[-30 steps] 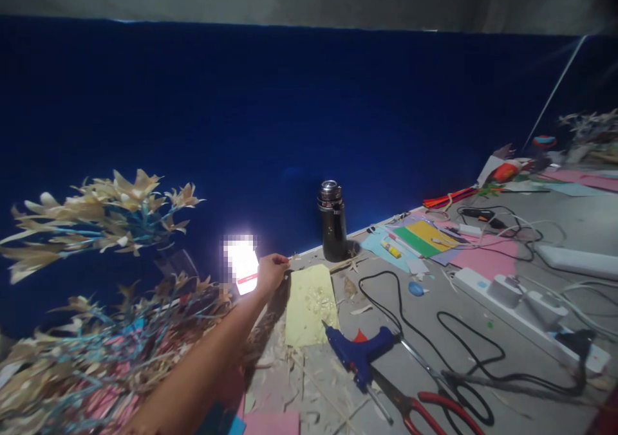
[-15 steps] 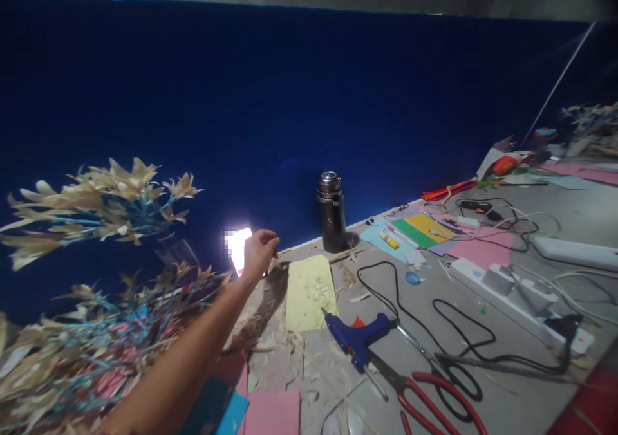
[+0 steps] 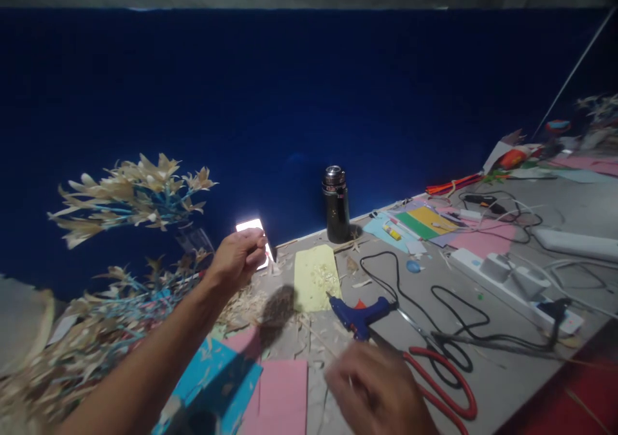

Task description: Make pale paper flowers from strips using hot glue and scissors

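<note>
Roughly: blue glue gun [image 3: 360, 317] flat on bench [image 3: 512, 380]; probably light, stiff, best held by handle, clear of nozzle. Left hand [image 3: 240, 258] left of gun, fingers curled; right hand [image 3: 381, 390] nearside, blurred, curled. Can't tell contents of either.

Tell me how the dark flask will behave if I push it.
The flask stands upright, tall and narrow, so a push near its shiny metal top would probably tip it. Its round body would likely roll once down. The metallic look suggests it is stiff, and perhaps fairly heavy if filled.
</note>
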The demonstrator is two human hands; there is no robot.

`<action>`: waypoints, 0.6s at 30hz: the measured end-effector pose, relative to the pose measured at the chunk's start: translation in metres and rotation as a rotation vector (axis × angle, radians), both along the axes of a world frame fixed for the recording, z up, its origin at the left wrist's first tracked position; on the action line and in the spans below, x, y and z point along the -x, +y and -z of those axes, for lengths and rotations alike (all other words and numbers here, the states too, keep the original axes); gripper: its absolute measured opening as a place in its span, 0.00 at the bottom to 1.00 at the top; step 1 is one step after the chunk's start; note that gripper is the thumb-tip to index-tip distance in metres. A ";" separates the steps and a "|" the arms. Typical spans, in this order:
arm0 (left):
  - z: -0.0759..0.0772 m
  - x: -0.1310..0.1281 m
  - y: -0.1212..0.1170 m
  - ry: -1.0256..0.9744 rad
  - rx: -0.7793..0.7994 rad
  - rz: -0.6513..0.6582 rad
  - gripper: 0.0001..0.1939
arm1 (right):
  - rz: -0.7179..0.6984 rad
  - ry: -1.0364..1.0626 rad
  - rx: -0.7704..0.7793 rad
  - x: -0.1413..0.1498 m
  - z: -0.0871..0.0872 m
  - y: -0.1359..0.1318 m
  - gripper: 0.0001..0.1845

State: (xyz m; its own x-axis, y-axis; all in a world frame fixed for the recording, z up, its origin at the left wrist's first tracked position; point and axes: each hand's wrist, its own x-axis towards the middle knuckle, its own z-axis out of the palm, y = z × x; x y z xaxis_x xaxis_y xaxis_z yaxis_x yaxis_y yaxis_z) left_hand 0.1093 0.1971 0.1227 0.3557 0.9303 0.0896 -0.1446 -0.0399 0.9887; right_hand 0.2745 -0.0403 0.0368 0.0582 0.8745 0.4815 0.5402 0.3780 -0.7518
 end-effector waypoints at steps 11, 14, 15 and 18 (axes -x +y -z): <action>-0.001 0.022 -0.063 -0.094 0.031 -0.042 0.21 | -0.180 0.140 0.159 0.034 -0.064 0.144 0.04; 0.000 0.019 -0.063 -0.082 0.026 -0.031 0.20 | -0.191 0.110 0.140 0.039 -0.061 0.142 0.04; -0.002 0.019 -0.064 -0.090 0.025 -0.036 0.20 | -0.182 0.066 0.135 0.039 -0.061 0.142 0.04; -0.022 0.032 -0.076 -0.140 0.045 -0.076 0.19 | -0.069 -0.148 0.152 0.029 -0.065 0.154 0.05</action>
State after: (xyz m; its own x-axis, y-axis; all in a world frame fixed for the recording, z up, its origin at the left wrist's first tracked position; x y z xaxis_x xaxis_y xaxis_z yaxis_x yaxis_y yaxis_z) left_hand 0.0772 0.1213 0.1445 0.2710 0.9582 0.0915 -0.2794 -0.0126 0.9601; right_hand 0.2459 0.1134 0.1019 -0.0656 0.9371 0.3429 0.6258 0.3063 -0.7173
